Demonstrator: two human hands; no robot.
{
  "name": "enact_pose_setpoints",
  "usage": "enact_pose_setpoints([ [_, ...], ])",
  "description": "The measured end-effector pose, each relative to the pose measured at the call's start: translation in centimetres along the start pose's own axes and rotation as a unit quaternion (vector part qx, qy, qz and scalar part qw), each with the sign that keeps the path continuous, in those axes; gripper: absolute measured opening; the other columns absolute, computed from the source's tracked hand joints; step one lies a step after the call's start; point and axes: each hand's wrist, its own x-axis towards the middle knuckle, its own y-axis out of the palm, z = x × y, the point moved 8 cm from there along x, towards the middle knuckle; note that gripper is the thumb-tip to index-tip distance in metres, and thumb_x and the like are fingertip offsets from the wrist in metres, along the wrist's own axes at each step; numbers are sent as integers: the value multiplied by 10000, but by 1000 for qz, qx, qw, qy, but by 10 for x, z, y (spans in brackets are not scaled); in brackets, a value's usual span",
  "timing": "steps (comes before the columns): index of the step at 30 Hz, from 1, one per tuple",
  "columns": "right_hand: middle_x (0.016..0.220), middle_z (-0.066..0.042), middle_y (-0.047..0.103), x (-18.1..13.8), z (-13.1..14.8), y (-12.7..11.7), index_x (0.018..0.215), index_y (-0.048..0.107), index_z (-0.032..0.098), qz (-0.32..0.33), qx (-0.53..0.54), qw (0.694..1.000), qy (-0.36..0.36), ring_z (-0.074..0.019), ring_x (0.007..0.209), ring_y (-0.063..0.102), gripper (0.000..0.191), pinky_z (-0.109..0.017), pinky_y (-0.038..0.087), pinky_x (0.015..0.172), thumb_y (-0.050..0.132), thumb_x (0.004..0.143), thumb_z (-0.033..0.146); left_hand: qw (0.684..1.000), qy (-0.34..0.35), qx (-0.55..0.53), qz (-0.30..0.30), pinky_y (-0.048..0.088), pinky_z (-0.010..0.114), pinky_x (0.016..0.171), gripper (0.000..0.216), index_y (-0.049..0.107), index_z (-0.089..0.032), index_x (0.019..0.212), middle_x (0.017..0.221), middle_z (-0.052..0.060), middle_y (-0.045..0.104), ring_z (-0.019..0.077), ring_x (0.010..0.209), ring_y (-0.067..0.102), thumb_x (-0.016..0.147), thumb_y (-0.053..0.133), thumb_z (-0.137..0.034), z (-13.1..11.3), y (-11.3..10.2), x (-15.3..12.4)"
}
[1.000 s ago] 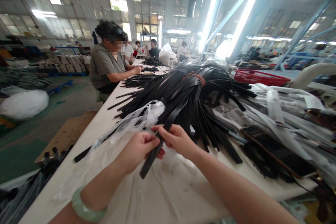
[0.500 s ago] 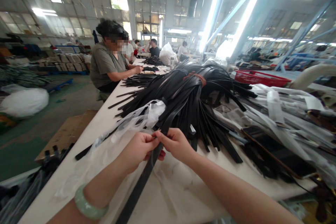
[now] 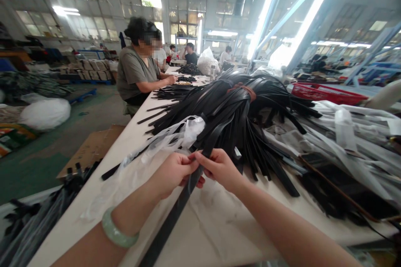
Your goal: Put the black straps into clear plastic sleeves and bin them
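A long flat black strap runs from the bottom of the view up between my hands toward the pile. My left hand, with a pale green bangle on its wrist, is closed on the strap from the left. From the right, my right hand pinches the same strap, and the thumbs of both hands nearly meet on it. Just beyond lies a big bundle of black straps, tied with a brown band. Crumpled clear plastic rests beside its left side.
White-wrapped strips and a dark phone-like slab lie to the right, below a red basket. Across the table's left edge sits a person in a grey shirt. A cardboard piece and more black straps are at lower left.
The whole scene has shifted slightly to the right in view as the head turned. Both hands keep the same grip on the strap.
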Motion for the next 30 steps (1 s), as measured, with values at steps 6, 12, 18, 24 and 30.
enact_pose_setpoints([
  [6,426,113,272,18,-2,-54,725,671,120,-146,194,970,10,-13,347,171,326,-185,92,341,763,675,429,999,-26,36,20,449,248,521,543,667,-103,687,701,124,734,206,607,691,613,723,-639,8,4,-1],
  [12,401,62,408,3,-8,-3,731,679,106,-4,38,999,4,-43,350,288,366,-203,132,354,724,739,469,1000,5,-4,-9,467,257,539,530,682,-103,735,700,113,731,207,623,692,603,749,-611,0,-4,2],
  [18,442,109,274,15,2,-50,736,663,133,-146,189,971,-25,-20,359,172,291,-181,101,334,762,686,402,999,-23,34,31,427,233,492,528,665,-107,668,675,114,726,198,589,685,626,726,-629,5,3,0],
  [24,388,64,400,8,-9,-12,714,685,114,-5,63,998,6,-37,341,252,286,-205,106,352,742,720,394,1000,-4,13,1,492,279,545,537,681,-105,707,667,111,725,215,612,691,594,745,-626,5,-2,3],
  [30,425,87,343,11,3,-34,764,692,128,-90,100,990,-49,-37,373,205,287,-213,83,376,721,746,412,999,-14,29,-2,450,255,508,483,666,-119,652,651,108,725,211,599,684,635,727,-598,6,-3,4],
])
